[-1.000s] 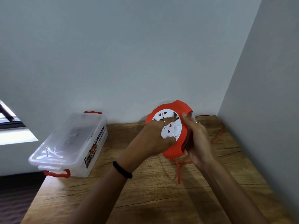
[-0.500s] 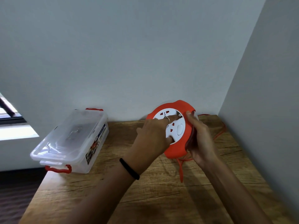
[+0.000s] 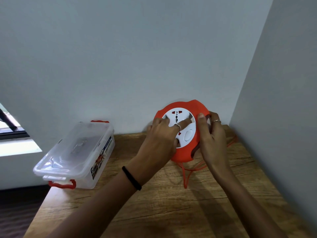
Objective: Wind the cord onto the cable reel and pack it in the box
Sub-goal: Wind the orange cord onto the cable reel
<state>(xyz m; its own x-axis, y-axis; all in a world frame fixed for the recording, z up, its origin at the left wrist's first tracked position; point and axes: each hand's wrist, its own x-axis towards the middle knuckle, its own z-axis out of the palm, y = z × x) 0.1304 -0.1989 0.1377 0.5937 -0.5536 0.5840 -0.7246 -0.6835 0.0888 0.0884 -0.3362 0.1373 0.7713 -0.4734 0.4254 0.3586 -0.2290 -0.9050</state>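
Observation:
An orange cable reel (image 3: 186,152) with a white socket face is held upright above the wooden table (image 3: 171,212). My left hand (image 3: 161,140) lies on the white face, fingers in its recesses and thumb at the lower edge. My right hand (image 3: 211,138) grips the reel's right rim, thumb on the front. Orange cord (image 3: 186,176) hangs from the reel's underside and loops on the table behind my right hand. A clear plastic box (image 3: 75,155) with red latches stands lidded at the table's left edge.
Walls close in behind and on the right, forming a corner just past the reel. A window sill (image 3: 15,148) shows at the far left. The table's left edge drops to a dark floor (image 3: 17,212).
The white socket face has rotated under my left hand, whose fingers have shifted upward across it. The right hand keeps its grip on the rim.

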